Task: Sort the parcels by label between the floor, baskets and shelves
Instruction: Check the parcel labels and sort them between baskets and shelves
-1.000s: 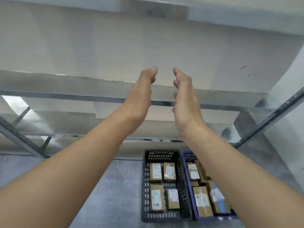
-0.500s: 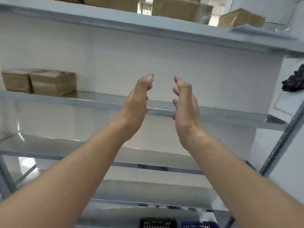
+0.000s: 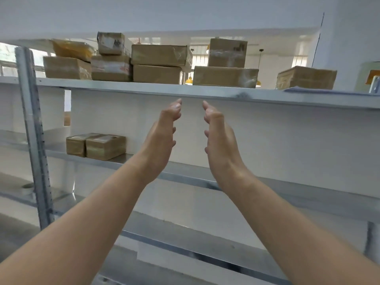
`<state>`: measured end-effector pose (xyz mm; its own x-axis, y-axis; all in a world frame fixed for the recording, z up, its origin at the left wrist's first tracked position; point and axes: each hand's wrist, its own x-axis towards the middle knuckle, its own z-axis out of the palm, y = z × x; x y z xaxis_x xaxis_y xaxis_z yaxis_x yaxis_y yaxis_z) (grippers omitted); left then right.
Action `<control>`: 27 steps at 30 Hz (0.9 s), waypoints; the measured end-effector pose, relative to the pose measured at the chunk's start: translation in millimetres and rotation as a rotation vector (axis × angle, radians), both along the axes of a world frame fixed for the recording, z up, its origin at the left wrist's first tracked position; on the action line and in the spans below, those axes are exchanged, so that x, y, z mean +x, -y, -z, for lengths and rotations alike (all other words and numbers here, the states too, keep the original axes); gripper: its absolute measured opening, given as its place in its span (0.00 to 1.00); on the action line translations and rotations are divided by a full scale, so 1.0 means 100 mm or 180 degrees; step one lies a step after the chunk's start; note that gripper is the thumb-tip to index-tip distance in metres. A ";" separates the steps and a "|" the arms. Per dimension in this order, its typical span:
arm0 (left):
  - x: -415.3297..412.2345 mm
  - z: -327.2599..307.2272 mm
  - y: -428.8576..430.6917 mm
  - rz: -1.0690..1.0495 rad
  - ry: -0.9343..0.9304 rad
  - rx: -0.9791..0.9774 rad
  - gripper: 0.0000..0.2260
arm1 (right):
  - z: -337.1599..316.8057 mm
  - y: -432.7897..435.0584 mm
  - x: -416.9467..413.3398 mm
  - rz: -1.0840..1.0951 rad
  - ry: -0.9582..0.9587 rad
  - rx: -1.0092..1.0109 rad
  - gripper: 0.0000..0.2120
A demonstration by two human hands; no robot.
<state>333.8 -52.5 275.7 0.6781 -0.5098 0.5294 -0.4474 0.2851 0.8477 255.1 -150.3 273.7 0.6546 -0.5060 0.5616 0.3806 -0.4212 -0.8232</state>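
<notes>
My left hand (image 3: pixel 162 138) and my right hand (image 3: pixel 220 140) are raised side by side, palms facing each other, fingers loosely extended and holding nothing. Their fingertips reach just under the front edge of the top shelf (image 3: pixel 205 93). Several brown cardboard parcels (image 3: pixel 160 64) are stacked along that top shelf, with one more parcel (image 3: pixel 306 78) apart at the right. Two small parcels (image 3: pixel 96 146) sit together on the second shelf (image 3: pixel 185 175), to the left of my left forearm.
A grey metal upright (image 3: pixel 33 128) of the rack stands at the left. Lower shelves (image 3: pixel 185 233) run across below my arms. A yellow padded bag (image 3: pixel 72 49) lies on the top shelf's left stack. A roll of tape (image 3: pixel 27 187) sits on a left lower shelf.
The view has tilted up from the floor baskets to the top shelf. Both hands have risen together, staying empty and a little apart.
</notes>
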 end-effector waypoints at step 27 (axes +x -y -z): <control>0.05 1.09 -2.80 -0.2367 -0.0732 0.0141 0.32 | 1.12 -2.40 1.00 -0.2230 -0.0629 0.0397 0.33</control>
<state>338.9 227.1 166.8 0.9404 0.1044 0.3237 -0.3192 -0.0572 0.9459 355.1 89.6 161.4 0.9307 0.0154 0.3655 0.3658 -0.0326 -0.9301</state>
